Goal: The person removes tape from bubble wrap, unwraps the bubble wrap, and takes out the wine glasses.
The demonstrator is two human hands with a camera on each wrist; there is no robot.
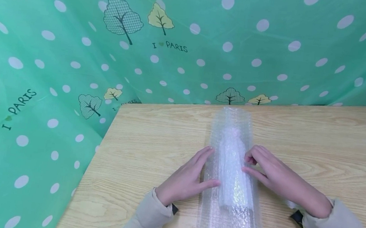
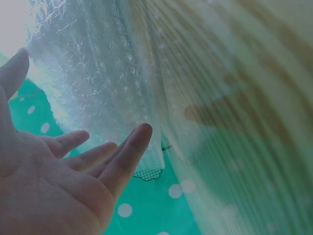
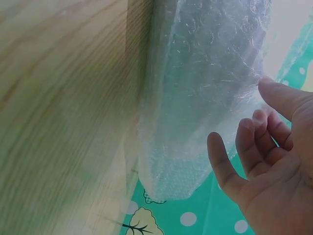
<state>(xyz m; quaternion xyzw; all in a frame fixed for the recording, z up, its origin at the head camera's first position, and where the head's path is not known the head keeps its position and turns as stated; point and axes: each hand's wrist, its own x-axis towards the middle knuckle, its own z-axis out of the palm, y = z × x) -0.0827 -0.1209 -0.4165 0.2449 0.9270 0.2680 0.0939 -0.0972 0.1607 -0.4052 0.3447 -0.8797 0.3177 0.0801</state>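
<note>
Bubble wrap: lies lengthwise, 12 to 6 o'clock, on your wooden table, between your hands.
Left hand: at the wrap's 9 o'clock, your fingers spread, thumb over the plastic.
Right hand: at 3 o'clock, your fingers bent, thumb touching; you cannot tell whether they pinch.
Dotted sheet: hangs beyond, at 12 o'clock.
</note>
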